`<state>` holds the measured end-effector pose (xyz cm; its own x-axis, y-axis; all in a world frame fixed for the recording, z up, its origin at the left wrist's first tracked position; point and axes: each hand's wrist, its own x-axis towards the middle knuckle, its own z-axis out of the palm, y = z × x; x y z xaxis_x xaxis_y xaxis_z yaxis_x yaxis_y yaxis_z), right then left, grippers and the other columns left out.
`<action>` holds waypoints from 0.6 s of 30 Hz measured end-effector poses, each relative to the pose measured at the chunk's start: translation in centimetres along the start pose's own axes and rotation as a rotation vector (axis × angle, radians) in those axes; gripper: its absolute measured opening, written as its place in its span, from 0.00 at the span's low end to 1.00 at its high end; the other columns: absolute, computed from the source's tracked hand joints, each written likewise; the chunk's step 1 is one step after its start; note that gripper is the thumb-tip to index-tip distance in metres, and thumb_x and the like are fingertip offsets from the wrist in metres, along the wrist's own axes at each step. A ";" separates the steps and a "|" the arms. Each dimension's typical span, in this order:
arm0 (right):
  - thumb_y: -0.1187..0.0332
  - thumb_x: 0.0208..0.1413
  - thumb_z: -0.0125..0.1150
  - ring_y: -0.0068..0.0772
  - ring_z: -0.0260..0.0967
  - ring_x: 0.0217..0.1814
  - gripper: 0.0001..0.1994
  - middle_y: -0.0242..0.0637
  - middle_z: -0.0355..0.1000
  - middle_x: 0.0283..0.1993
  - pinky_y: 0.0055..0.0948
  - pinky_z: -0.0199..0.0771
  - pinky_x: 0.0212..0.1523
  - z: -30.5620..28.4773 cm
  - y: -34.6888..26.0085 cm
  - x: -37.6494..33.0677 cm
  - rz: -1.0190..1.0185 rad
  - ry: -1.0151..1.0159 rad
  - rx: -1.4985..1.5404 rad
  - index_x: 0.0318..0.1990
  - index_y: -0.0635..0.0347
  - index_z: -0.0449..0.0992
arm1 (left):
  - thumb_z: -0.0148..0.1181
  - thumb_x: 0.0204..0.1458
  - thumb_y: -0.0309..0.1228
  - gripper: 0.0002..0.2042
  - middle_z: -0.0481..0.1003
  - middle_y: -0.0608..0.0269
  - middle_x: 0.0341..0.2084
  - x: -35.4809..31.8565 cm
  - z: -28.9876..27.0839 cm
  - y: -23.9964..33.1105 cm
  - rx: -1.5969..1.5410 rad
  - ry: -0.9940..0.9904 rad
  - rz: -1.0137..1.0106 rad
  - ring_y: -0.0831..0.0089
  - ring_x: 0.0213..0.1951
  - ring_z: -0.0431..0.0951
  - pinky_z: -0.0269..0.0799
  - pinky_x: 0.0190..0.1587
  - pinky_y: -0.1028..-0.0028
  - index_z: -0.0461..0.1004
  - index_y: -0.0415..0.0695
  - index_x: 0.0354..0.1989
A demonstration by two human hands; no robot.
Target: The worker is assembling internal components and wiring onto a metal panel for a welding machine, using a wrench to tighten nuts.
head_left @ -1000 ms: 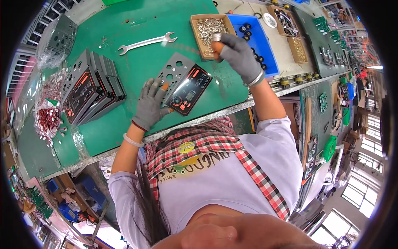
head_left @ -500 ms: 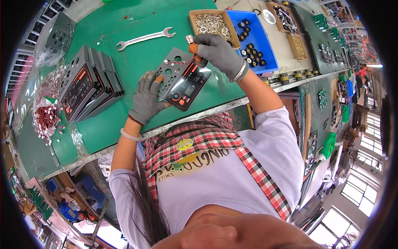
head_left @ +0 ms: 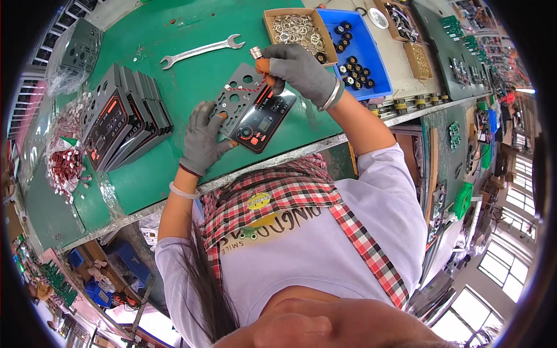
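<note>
In the gloved fingertips of my right hand (head_left: 301, 72) is a small silver cylindrical metal part (head_left: 255, 53), held upright above the far end of a bent grey metal panel (head_left: 264, 123). The panel has round holes on one face and a black printed face with red marks on the other. A thin red and black wire (head_left: 246, 89) runs across it towards my right fingers; its far end is hidden there. My left hand (head_left: 202, 139), also gloved, grips the panel's left side, thumb at the near corner.
An open-end wrench (head_left: 203, 51) lies beyond the panel. Stacked similar panels (head_left: 125, 124) and a heap of red-white wires (head_left: 64, 159) sit at left. At right are a carton of metal rings (head_left: 299, 32) and a blue bin (head_left: 377, 72) with black round caps.
My right hand has shifted slightly left, carrying the silver part with it. The panel and my left hand have moved only a little.
</note>
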<state>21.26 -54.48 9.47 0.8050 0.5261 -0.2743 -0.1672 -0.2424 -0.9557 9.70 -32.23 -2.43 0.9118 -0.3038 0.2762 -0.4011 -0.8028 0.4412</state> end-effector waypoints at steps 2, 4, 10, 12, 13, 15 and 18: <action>0.62 0.51 0.55 0.18 0.63 0.18 0.13 0.29 0.65 0.18 0.17 0.65 0.20 0.1 0.1 0.3 0.004 0.015 0.020 0.28 0.65 0.71 | 0.70 0.25 0.44 0.31 0.61 0.53 0.51 0.1 -0.1 0.1 0.018 -0.030 -0.004 0.49 0.56 0.59 0.59 0.54 0.56 0.68 0.45 0.41; 0.63 0.51 0.55 0.17 0.63 0.17 0.13 0.30 0.66 0.19 0.17 0.65 0.20 0.0 0.3 0.6 0.025 0.017 0.027 0.29 0.67 0.71 | 0.71 0.24 0.43 0.31 0.60 0.52 0.52 0.3 -0.1 0.2 0.024 -0.025 0.008 0.49 0.56 0.58 0.59 0.54 0.57 0.68 0.44 0.41; 0.61 0.51 0.55 0.17 0.62 0.16 0.13 0.28 0.64 0.17 0.17 0.64 0.19 -0.2 -0.1 0.8 0.065 -0.007 0.073 0.29 0.65 0.70 | 0.73 0.20 0.35 0.32 0.60 0.50 0.48 0.1 0.5 0.2 -0.154 0.068 0.060 0.49 0.53 0.60 0.62 0.51 0.57 0.67 0.42 0.40; 0.62 0.51 0.55 0.18 0.61 0.16 0.13 0.28 0.63 0.17 0.18 0.64 0.19 -0.2 -0.7 0.5 0.080 -0.008 0.080 0.29 0.65 0.70 | 0.73 0.19 0.35 0.32 0.60 0.50 0.47 0.4 0.2 0.5 -0.128 0.100 0.081 0.48 0.52 0.61 0.62 0.50 0.56 0.67 0.42 0.40; 0.62 0.51 0.55 0.18 0.61 0.16 0.12 0.28 0.63 0.17 0.18 0.64 0.18 -0.1 -1.0 0.3 0.093 -0.002 0.066 0.29 0.65 0.70 | 0.73 0.19 0.34 0.32 0.60 0.50 0.46 0.5 -0.1 0.7 -0.102 0.131 0.100 0.48 0.52 0.61 0.63 0.49 0.56 0.67 0.42 0.39; 0.62 0.51 0.55 0.17 0.61 0.16 0.12 0.28 0.63 0.17 0.18 0.64 0.18 0.0 -1.6 0.0 0.104 0.003 0.051 0.29 0.64 0.70 | 0.73 0.19 0.34 0.32 0.60 0.51 0.46 0.6 -0.5 1.0 -0.086 0.143 0.107 0.48 0.52 0.61 0.63 0.49 0.56 0.67 0.42 0.39; 0.62 0.50 0.55 0.17 0.61 0.16 0.13 0.28 0.64 0.17 0.18 0.63 0.17 -0.1 -2.0 -0.3 0.106 0.008 0.072 0.29 0.65 0.71 | 0.73 0.19 0.33 0.31 0.61 0.52 0.46 0.7 -1.2 1.8 -0.037 0.145 0.123 0.48 0.52 0.61 0.63 0.49 0.56 0.67 0.43 0.39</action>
<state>21.44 -54.26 11.43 0.7852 0.4940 -0.3734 -0.2916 -0.2370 -0.9267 9.53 -33.31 -0.36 0.8348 -0.3189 0.4488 -0.5137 -0.7443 0.4267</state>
